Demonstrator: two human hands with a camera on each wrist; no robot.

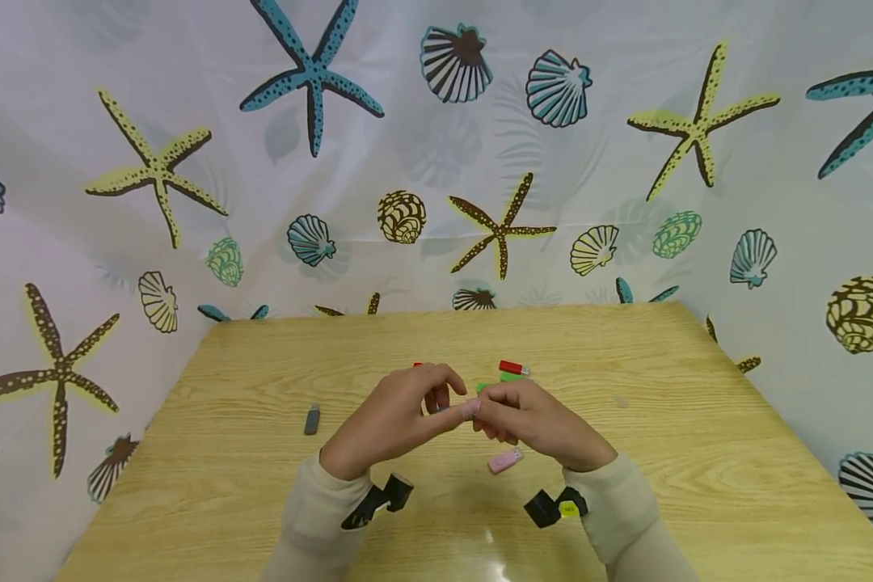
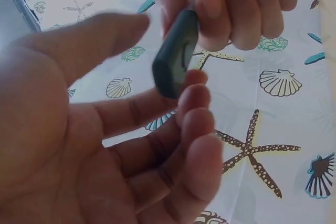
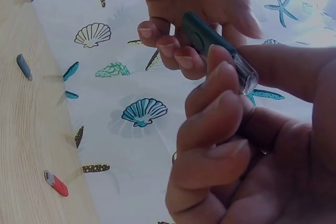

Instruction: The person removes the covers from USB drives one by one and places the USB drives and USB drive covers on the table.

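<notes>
My right hand (image 1: 527, 416) pinches a dark green USB stick (image 3: 207, 35) by its clear-capped end between thumb and fingers, raised above the table. Facing it from the left is my left hand (image 1: 403, 416). In the left wrist view, its thumb stands apart from the stick, and its loosely bent fingers lie just below and beside the free end. On the table near my right hand lies a pink USB stick (image 1: 505, 460). Beyond the hands are a red USB stick (image 1: 512, 367) and a green stick (image 1: 510, 377) close together.
A grey USB stick (image 1: 312, 419) lies on the wooden table (image 1: 225, 493) to the left. Another green piece (image 1: 482, 388) and a red piece (image 1: 418, 364) are partly hidden behind the hands. A patterned white cloth (image 1: 422, 275) hangs round the table's back and sides.
</notes>
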